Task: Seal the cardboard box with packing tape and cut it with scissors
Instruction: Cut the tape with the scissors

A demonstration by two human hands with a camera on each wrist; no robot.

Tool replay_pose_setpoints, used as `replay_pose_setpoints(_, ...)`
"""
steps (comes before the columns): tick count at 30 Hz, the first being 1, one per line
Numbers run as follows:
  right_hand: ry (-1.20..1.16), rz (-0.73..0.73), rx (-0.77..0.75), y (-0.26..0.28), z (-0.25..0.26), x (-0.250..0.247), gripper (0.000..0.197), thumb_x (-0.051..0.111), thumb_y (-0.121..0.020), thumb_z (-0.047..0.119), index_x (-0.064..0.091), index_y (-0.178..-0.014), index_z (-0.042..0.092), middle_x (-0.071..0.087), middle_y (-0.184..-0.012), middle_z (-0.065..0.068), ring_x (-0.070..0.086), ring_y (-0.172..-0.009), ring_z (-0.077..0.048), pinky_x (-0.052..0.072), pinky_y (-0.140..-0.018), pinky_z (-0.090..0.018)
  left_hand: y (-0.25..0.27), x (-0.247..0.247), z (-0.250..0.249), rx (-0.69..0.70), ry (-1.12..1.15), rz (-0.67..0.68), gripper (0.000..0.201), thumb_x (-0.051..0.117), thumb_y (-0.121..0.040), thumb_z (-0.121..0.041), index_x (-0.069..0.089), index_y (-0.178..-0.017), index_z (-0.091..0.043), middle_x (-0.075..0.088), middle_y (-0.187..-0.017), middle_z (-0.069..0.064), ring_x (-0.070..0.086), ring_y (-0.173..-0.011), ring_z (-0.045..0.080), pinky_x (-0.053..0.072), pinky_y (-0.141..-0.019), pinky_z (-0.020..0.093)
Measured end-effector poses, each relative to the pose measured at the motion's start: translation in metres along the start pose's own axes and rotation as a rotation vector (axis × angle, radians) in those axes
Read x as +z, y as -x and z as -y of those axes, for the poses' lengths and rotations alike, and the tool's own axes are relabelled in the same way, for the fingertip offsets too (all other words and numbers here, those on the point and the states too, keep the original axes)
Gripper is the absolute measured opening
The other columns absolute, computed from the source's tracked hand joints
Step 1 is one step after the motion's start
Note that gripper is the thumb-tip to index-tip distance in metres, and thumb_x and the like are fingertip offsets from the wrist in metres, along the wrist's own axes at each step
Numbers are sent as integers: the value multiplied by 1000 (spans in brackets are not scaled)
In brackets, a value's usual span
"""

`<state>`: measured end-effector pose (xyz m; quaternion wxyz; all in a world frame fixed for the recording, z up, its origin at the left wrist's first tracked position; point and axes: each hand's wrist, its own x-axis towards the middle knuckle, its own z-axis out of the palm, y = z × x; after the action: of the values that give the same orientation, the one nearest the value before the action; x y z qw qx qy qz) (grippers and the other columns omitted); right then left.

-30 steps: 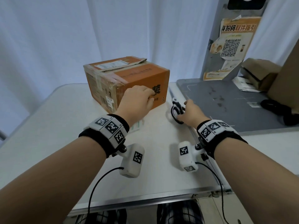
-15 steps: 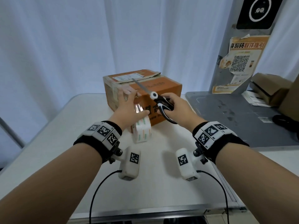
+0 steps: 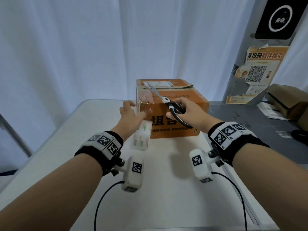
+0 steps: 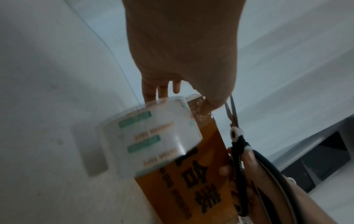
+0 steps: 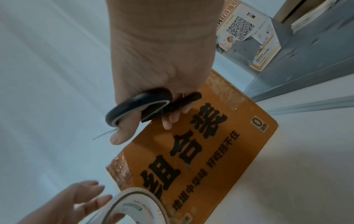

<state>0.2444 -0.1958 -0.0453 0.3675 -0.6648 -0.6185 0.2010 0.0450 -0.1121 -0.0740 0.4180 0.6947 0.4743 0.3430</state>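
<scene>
An orange cardboard box (image 3: 175,130) stands on the white table, with clear tape over its near left corner. My left hand (image 3: 132,112) is at that corner, fingers straight, thumb pressing the tape against the box (image 4: 191,181). The tape roll (image 3: 142,135) hangs just under that palm; in the left wrist view the roll (image 4: 153,136) is blurred. My right hand (image 3: 188,110) grips the black-handled scissors (image 3: 176,111) in front of the box, blades pointing up-left over its top edge. In the right wrist view the thumb sits through one scissors (image 5: 139,104) loop above the box (image 5: 201,151).
The white table (image 3: 158,189) reaches toward me. A grey mat (image 3: 250,119) lies right of the box, carrying small brown cartons (image 3: 286,100) and papers. A grey pillar with an orange poster (image 3: 256,72) rises behind it. White curtains hang at the back.
My right hand picked the scissors up from the table and raised them to the box's top. My left hand shifted from the box's front to its left corner, the roll hanging beneath.
</scene>
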Motion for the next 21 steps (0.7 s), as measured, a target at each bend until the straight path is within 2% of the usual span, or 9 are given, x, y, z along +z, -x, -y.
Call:
replay_pose_setpoints(2, 30, 49, -3, 1, 2, -5, 53, 71, -74, 48, 51, -119, 28, 61, -95, 8, 60, -88, -7, 44, -72, -17, 3, -1, 2, -120, 62, 44, 37, 57, -86, -26, 31, -111, -24, 44, -124, 13, 55, -101, 26, 49, -73, 35)
replay_pose_setpoints(5, 142, 183, 10, 4, 5, -17, 50, 71, -73, 51, 55, -115, 29, 61, -97, 4, 59, -91, -12, 44, -76, -22, 8, 0, 1, -234, 208, 109, 15, 53, -91, -21, 40, -98, -17, 62, -96, 11, 60, -76, 20, 49, -66, 32)
replay_pose_setpoints(7, 233, 262, 39, 6, 6, -27, 46, 69, -73, 54, 58, -111, 30, 62, -103, 2, 58, -96, -14, 45, -84, -27, 12, 1, 0, -251, 282, 97, 13, 54, -92, -21, 43, -95, -14, 59, -83, 7, 56, -67, 17, 46, -62, 29)
replay_pose_setpoints(8, 250, 279, 59, 9, 7, -31, 44, 69, -73, 54, 59, -109, 29, 62, -104, 2, 58, -97, -14, 45, -86, -27, 13, 1, -1, -242, 278, 76, 15, 55, -92, -23, 46, -97, -13, 57, -82, 6, 53, -67, 17, 43, -59, 28)
replay_pose_setpoints(9, 247, 280, 77, 11, 7, -36, 43, 68, -73, 53, 61, -107, 27, 63, -102, 2, 58, -96, -13, 44, -84, -25, 14, 1, -1, -225, 252, 48, 17, 56, -91, -25, 48, -101, -12, 54, -85, 5, 50, -69, 17, 40, -58, 26)
replay_pose_setpoints(11, 212, 267, 117, 18, 7, -44, 42, 69, -74, 51, 63, -105, 23, 63, -91, 4, 58, -83, -10, 43, -72, -19, 17, 2, -4, -199, 204, 14, 21, 53, -90, -24, 50, -108, -13, 53, -91, 2, 49, -76, 17, 38, -59, 26)
replay_pose_setpoints(14, 190, 306, 186, 27, 5, -52, 45, 69, -72, 53, 63, -103, 21, 62, -80, 1, 54, -64, -8, 42, -56, -16, 22, 5, -12, -215, 193, 39, 16, 46, -91, -22, 50, -98, -8, 48, -83, 5, 46, -72, 20, 38, -61, 29)
replay_pose_setpoints(17, 223, 365, 237, 32, 4, -54, 44, 69, -71, 55, 64, -99, 22, 62, -78, 0, 53, -59, -8, 42, -54, -18, 28, 8, -17, -254, 202, 15, 11, 43, -90, -20, 44, -89, -10, 32, -70, 5, 32, -58, 18, 27, -53, 28)
replay_pose_setpoints(21, 209, 400, 249, 31, 5, -46, 43, 68, -72, 57, 65, -98, 22, 63, -70, 2, 55, -57, -8, 43, -49, -15, 30, 11, -15, -224, 217, -47, 24, 45, -91, -21, 49, -109, -7, 42, -73, 1, 38, -60, 14, 29, -52, 25)
